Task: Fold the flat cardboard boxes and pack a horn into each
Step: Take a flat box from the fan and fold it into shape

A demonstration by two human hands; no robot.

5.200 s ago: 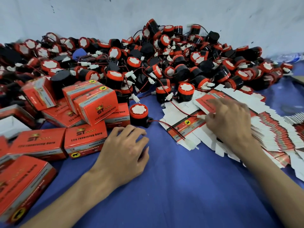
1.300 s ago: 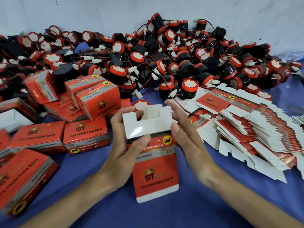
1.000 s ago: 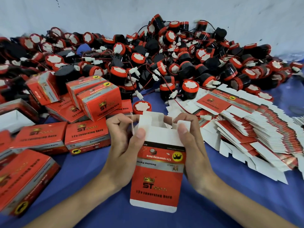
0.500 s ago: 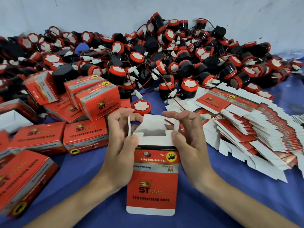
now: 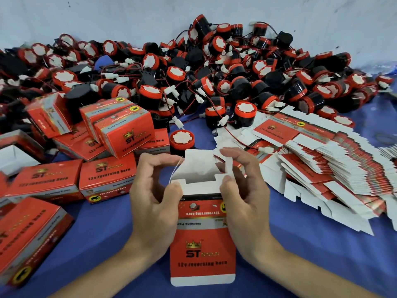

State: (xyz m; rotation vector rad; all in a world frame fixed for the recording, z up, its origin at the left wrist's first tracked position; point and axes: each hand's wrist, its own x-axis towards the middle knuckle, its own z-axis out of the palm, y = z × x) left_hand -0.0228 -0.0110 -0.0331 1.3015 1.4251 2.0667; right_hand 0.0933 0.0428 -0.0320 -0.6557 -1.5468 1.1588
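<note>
- The left hand (image 5: 154, 203) grips the upper left corner of a half-opened cardboard box (image 5: 202, 254). Its thumb presses the front edge and its fingers curl over the left side flap (image 5: 174, 171).
- The right hand (image 5: 243, 203) grips the upper right corner the same way, thumb on the front edge and fingertips bent onto the right side flap (image 5: 229, 168).
- The box stands between the two hands, its red printed face towards the person and its open end pointing away. The white back flap (image 5: 198, 162) stands up between the fingertips.
- The box's lower end reaches down past both wrists, above the blue-covered desk (image 5: 311, 265).
- One horn (image 5: 182, 138), with a red cap and black body, stands just beyond the fingertips of both hands.
- A big heap of horns (image 5: 225, 78) with red and black wires lies farther out, against the wall (image 5: 129, 18).
- To the right of the right hand, flat boxes (image 5: 343, 168) lie in a long fanned stack.
- To the left of the left hand, folded red boxes (image 5: 107, 181) are piled, some stacked, some tilted.
</note>
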